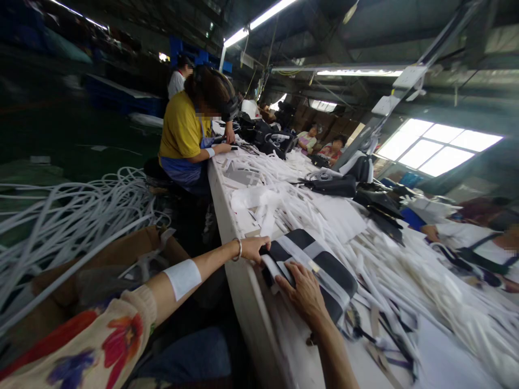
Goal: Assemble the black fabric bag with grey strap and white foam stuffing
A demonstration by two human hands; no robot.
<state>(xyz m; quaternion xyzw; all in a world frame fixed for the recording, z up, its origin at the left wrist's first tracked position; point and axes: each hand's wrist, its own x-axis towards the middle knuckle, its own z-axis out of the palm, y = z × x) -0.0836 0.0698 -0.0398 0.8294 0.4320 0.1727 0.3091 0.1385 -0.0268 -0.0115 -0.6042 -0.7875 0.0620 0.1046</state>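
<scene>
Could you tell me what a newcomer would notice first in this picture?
At the near edge of the table, the left hand grips the end of a black panel with pale stripes, and the right hand lies flat on it. White strips litter the table beyond, and white cords tangle at left.

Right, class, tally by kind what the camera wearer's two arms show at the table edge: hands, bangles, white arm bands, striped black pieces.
hands: 2, the left hand and the right hand
bangle: 1
white arm band: 1
striped black piece: 1
Total: 5
</scene>
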